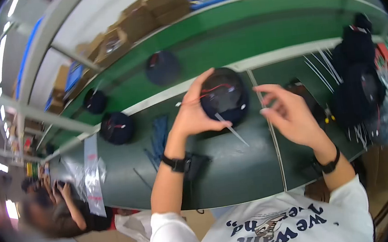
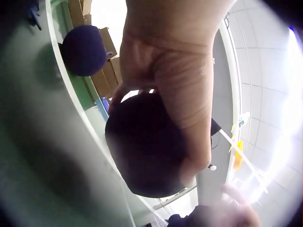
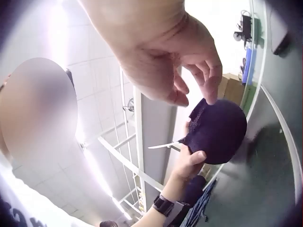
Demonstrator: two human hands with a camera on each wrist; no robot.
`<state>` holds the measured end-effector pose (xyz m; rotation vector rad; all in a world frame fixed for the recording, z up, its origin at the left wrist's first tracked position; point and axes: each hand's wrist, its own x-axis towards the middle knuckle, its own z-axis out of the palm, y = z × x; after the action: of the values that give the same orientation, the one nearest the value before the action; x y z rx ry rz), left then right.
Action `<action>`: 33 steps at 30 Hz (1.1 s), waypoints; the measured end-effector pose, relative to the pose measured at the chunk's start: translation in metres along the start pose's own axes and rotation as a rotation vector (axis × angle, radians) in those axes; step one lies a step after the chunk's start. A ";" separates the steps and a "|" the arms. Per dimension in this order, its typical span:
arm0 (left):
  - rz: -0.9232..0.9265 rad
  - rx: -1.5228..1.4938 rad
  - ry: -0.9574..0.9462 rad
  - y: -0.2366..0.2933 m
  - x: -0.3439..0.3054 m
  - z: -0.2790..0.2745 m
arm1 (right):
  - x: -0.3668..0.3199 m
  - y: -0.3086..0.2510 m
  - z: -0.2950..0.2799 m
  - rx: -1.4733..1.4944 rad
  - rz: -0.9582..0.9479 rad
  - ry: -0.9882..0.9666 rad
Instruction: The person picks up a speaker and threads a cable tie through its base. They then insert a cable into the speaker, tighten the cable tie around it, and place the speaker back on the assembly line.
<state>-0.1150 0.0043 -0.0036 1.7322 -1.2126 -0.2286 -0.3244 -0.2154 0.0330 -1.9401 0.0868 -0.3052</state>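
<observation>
Left hand point(image 1: 193, 114) grips cap point(image 1: 224, 96) beside seemingly stacked caps point(image 1: 360, 87).

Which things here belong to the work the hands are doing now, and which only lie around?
In the work:
- dark cap, gripped by the left hand
- white strip jutting from that cap
- right hand, empty, beside the cap

Lying about:
- spare caps on the green belt
- cardboard boxes
- pile of dark caps at the right
- loose white strips

dark green workbench point(image 1: 229, 174), navy cap point(image 1: 117, 128) at its far edge, blue strip bundle point(image 1: 159, 134), cap pile point(image 1: 360, 85) at right
</observation>
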 end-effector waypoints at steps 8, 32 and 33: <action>0.117 0.336 0.045 0.022 -0.028 0.003 | -0.005 0.039 0.042 0.081 -0.202 -0.041; 0.254 0.043 -0.437 0.058 -0.004 0.019 | 0.000 0.069 0.019 0.695 0.078 -0.122; 0.250 0.031 -0.459 0.056 -0.005 0.018 | -0.001 0.070 0.019 0.695 0.084 -0.120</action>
<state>-0.1635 -0.0046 0.0296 1.5802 -1.7577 -0.4772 -0.3147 -0.2246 -0.0378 -1.2565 -0.0178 -0.1338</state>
